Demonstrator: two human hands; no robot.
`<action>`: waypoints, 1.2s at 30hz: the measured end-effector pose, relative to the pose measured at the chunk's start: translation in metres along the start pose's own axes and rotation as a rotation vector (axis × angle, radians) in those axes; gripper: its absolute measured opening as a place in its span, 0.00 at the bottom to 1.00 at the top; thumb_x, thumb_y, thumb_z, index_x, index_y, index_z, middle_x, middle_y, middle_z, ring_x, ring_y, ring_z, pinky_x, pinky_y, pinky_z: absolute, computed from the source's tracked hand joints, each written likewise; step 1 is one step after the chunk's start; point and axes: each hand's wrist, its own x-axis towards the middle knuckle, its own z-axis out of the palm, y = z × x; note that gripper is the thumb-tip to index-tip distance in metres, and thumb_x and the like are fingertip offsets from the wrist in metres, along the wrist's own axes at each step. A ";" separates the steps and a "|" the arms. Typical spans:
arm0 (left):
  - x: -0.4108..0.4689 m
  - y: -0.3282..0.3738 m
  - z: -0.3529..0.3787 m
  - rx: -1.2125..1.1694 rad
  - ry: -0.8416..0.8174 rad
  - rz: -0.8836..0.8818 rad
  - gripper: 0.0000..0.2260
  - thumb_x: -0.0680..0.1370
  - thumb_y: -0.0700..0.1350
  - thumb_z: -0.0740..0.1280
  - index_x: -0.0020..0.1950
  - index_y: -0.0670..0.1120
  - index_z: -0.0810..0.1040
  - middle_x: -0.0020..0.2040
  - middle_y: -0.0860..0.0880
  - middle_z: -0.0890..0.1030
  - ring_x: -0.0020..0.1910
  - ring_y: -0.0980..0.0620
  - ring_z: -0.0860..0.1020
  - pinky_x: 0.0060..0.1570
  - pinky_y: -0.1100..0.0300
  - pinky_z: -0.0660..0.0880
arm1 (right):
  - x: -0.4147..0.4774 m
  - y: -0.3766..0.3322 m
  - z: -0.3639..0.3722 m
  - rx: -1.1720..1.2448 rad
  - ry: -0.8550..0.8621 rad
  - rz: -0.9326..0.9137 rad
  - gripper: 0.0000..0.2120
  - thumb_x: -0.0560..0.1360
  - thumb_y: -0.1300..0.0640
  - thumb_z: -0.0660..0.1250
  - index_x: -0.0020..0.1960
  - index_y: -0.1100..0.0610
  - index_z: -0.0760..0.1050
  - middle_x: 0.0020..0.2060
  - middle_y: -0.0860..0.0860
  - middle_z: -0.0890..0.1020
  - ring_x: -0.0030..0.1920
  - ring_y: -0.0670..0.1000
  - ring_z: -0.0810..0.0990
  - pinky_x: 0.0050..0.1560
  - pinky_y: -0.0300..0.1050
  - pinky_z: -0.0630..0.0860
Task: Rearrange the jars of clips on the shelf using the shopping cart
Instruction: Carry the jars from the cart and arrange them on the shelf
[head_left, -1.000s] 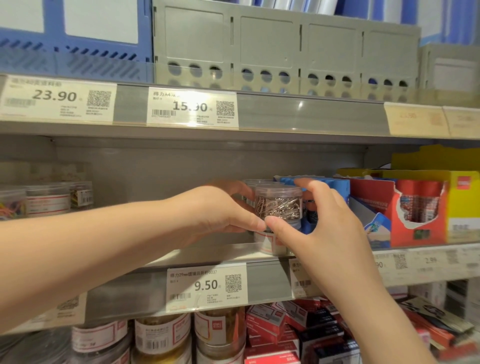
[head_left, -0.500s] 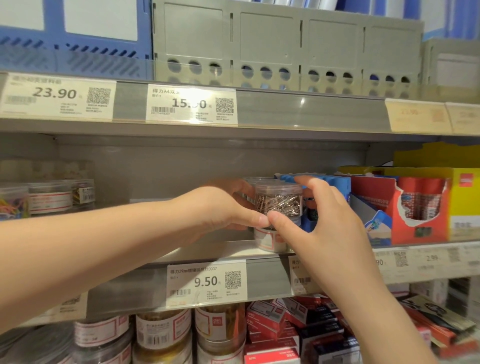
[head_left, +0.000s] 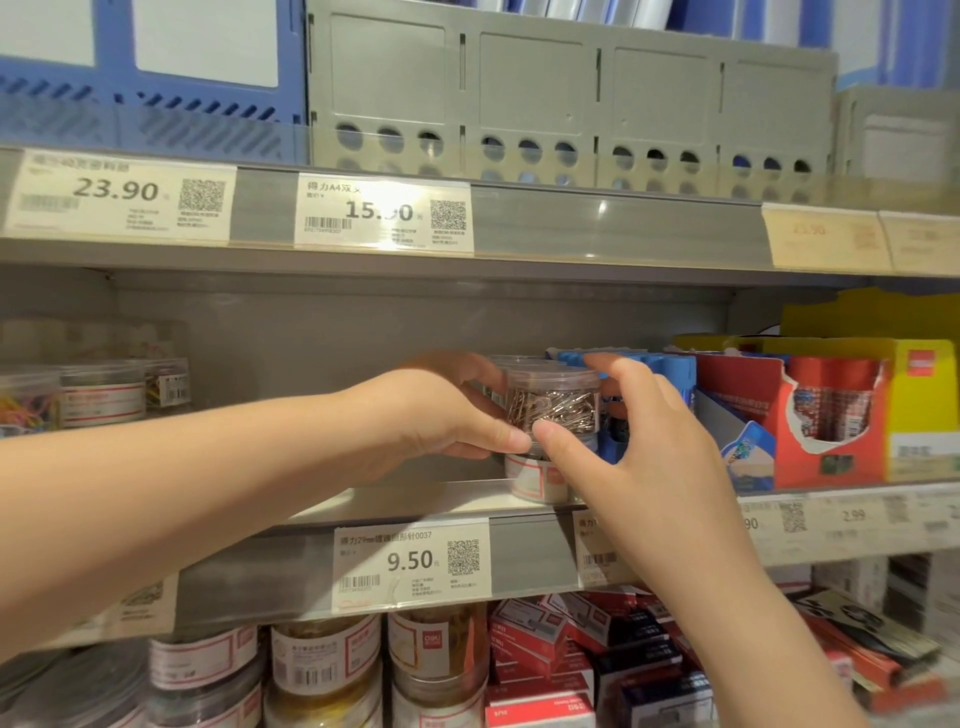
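I am cupping both hands, left hand (head_left: 436, 415) and right hand (head_left: 639, 441), around the upper jar (head_left: 553, 402), steadying it, probably stacked on another jar (head_left: 535, 480) mid-shelf (head_left: 415, 496).

My two bare arms

Left hand (head_left: 441, 415) and right hand (head_left: 639, 457): no sleeves, rings or watch in my view; nails short, unpainted.

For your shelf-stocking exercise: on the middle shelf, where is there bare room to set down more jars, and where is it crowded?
Free: the bare shelf floor between the left jars and the stacked clip jar held by the left hand and right hand. Crowded: right of the stack, blue packs and red boxes stand tight together.
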 end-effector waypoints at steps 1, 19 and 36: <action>0.000 0.000 0.001 0.005 0.000 0.002 0.15 0.68 0.31 0.72 0.47 0.48 0.74 0.41 0.47 0.81 0.40 0.53 0.81 0.46 0.62 0.78 | 0.000 0.000 0.000 0.000 0.000 -0.002 0.30 0.68 0.36 0.60 0.67 0.44 0.64 0.50 0.37 0.66 0.59 0.44 0.70 0.62 0.52 0.69; -0.036 0.009 -0.009 0.211 0.270 0.098 0.12 0.74 0.34 0.67 0.46 0.52 0.75 0.45 0.50 0.81 0.45 0.51 0.78 0.51 0.55 0.77 | -0.024 -0.006 -0.016 0.068 0.083 -0.033 0.24 0.69 0.41 0.63 0.63 0.44 0.67 0.51 0.37 0.68 0.59 0.43 0.69 0.61 0.49 0.69; -0.205 -0.007 0.067 0.388 0.388 0.649 0.11 0.75 0.49 0.59 0.45 0.48 0.80 0.42 0.56 0.81 0.45 0.60 0.74 0.45 0.67 0.67 | -0.197 -0.087 -0.073 -0.006 0.231 0.252 0.09 0.73 0.46 0.63 0.52 0.46 0.74 0.47 0.42 0.78 0.53 0.49 0.76 0.57 0.56 0.71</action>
